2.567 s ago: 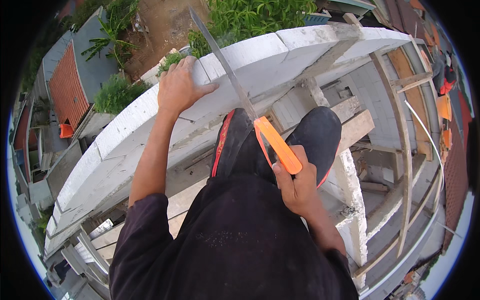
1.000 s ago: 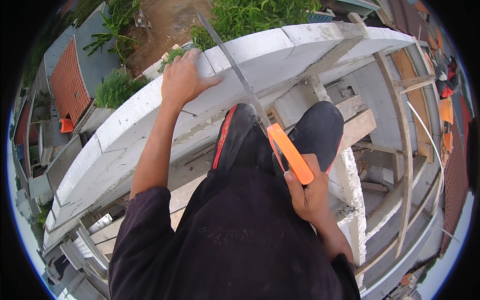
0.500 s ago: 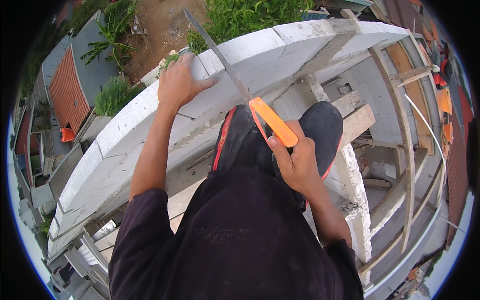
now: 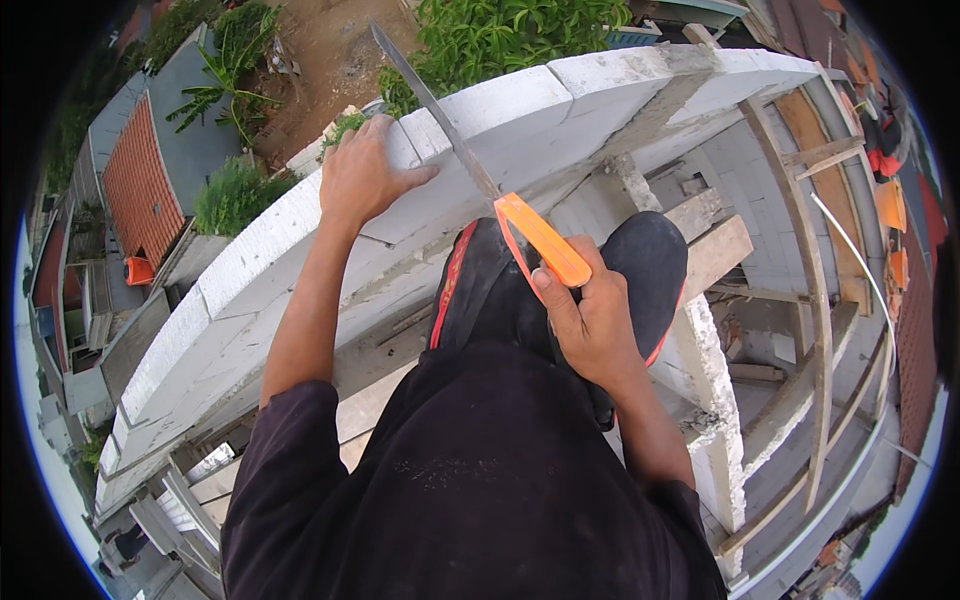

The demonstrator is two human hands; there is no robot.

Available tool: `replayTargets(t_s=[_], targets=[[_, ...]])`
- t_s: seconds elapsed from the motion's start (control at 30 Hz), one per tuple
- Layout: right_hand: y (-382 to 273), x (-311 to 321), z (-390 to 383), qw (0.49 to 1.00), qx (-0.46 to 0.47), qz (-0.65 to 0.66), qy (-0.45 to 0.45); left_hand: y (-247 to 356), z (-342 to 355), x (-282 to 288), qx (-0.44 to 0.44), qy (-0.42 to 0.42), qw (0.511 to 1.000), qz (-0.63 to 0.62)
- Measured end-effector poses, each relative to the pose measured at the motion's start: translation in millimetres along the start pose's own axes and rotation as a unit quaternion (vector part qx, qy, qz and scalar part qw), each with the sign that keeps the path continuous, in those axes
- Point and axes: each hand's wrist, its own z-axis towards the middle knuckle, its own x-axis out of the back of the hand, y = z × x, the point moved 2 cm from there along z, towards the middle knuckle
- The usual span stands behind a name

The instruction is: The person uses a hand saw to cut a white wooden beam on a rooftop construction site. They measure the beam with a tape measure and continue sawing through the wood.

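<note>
In my right hand (image 4: 598, 325) is the orange handle of a hand saw (image 4: 543, 240), with the fingers closed round it. Its grey blade slants away from me to the far left, across the top edge of a wall of white blocks (image 4: 515, 100), and the tip points out beyond the wall. My left hand (image 4: 362, 178) grips the top of that wall just left of the blade. Its fingers reach over the edge while the thumb lies along the near side. Close to the left hand, a thin seam runs across the block top.
Below me are my dark-clad knees (image 4: 648, 270) and wooden planks (image 4: 718, 252). A rough concrete beam (image 4: 712, 380) and wooden poles (image 4: 800, 240) stand to the right. Past the wall the ground drops to bare soil (image 4: 340, 50), leafy plants (image 4: 510, 40) and a tiled roof (image 4: 140, 185).
The saw has slid slightly away from me across the wall top, its handle a little nearer the wall. My left hand keeps its place on the wall. The view has tilted slightly.
</note>
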Motion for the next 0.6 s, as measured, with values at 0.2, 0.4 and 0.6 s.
replayTargets(t_s=[0.2, 0.4, 0.6], targets=[[11, 25, -97, 0.999, 0.002, -0.052, -0.004, -5, -3, -5, -0.012, 0.024, 1.000, 0.014], [1, -5, -9, 0.999, 0.027, -0.005, 0.019, 2, -2, 0, 0.001, -0.001, 1.000, -0.006], [9, 18, -84, 1.000, -0.020, -0.008, 0.006, -6, -4, -3, -0.002, 0.024, 1.000, -0.006]])
